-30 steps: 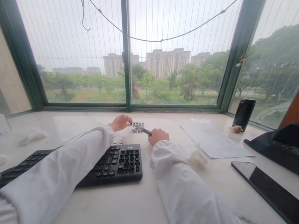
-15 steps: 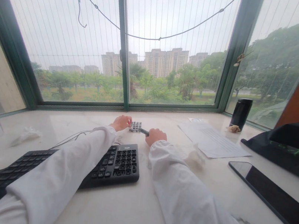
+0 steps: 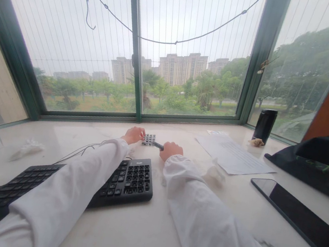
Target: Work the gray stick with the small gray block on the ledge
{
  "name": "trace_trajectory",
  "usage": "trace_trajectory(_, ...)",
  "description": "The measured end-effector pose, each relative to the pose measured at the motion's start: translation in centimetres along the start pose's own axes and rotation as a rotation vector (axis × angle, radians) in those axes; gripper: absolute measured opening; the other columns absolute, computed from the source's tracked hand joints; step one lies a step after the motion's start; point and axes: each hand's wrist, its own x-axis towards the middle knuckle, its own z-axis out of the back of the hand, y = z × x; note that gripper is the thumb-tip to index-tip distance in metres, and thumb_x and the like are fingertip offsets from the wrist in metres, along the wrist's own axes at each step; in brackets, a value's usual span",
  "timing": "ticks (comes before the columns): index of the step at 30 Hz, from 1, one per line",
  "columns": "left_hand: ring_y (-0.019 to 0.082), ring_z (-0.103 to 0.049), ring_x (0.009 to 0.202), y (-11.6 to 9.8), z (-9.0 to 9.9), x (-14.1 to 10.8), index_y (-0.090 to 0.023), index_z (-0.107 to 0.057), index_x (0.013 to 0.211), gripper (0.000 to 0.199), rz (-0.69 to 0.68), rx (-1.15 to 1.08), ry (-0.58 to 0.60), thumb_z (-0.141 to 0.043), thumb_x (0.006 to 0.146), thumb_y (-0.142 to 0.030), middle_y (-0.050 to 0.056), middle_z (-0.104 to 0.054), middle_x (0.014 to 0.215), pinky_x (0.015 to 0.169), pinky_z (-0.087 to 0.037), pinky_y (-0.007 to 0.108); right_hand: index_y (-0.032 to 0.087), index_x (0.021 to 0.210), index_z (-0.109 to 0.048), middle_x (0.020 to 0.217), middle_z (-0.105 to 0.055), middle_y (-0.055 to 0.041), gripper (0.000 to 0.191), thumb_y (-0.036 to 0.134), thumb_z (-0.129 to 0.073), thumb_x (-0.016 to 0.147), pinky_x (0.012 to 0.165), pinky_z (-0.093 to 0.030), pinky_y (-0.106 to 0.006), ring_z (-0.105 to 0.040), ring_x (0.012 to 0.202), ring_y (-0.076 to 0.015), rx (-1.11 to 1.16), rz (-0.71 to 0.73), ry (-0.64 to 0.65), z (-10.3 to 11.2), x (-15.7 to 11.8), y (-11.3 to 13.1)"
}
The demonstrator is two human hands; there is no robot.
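A small block of pale and dark keys, apparently loose keycaps [image 3: 149,138], lies on the white sill beyond the keyboard. At its left edge, my left hand [image 3: 133,135] has its fingers curled together against the keys; what they pinch is too small to make out. From the other side, my right hand [image 3: 171,151] is closed around a slim dark tool [image 3: 158,145], its tip reaching the block. Nearer to me sits a black keyboard [image 3: 138,194], whose number-pad area shows dark square sockets. My left sleeve covers its middle.
To the right are a printed sheet [image 3: 234,154], a black cylinder [image 3: 264,126], a phone [image 3: 296,215] and a black bag [image 3: 326,156]. Crumpled tissue [image 3: 217,176] lies near my right sleeve, more tissue [image 3: 27,150] at left. A cable [image 3: 78,151] runs behind the keyboard.
Both hands stay almost in the same place, with the dark tool still at the keycaps. The view has shifted very slightly.
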Motion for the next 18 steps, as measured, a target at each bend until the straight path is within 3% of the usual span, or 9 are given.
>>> trace_trajectory(7, 0.013, -0.063, 0.073, 0.0, 0.5, -0.2, -0.024, -0.066, 0.088, 0.024, 0.012, 0.002, 0.001, -0.074, 0.068, -0.034, -0.004, -0.071, 0.084, 0.066, -0.043, 0.022, 0.018, 0.102, -0.068, 0.099, -0.067, -0.0152, 0.031, 0.037, -0.053, 0.083, 0.077, -0.045, -0.031, -0.064, 0.093, -0.024, 0.0, -0.004, 0.018, 0.1, -0.1, 0.0)
trace_trajectory(12, 0.016, -0.063, 0.081, -0.6, 2.1, -0.9, -0.024, -0.067, 0.088, 0.018, -0.026, 0.013, -0.029, -0.071, 0.071, -0.029, -0.003, -0.072, 0.086, 0.071, -0.044, 0.023, 0.017, 0.099, -0.068, 0.097, -0.067, -0.0151, 0.029, 0.035, -0.053, 0.082, 0.074, -0.045, -0.033, -0.064, 0.091, -0.0252, 0.007, 0.008, -0.009, 0.1, -0.1, 0.0)
trace_trajectory(18, 0.016, -0.063, 0.085, -2.1, 5.6, -5.3, -0.024, -0.069, 0.091, 0.018, -0.149, -0.004, -0.051, -0.063, 0.08, -0.037, -0.002, -0.072, 0.092, 0.076, -0.044, 0.024, 0.018, 0.092, -0.068, 0.092, -0.068, -0.0135, 0.031, 0.04, -0.046, 0.086, 0.069, -0.043, -0.031, -0.064, 0.084, -0.0245, 0.108, 0.039, -0.09, 0.5, -0.2, 0.1)
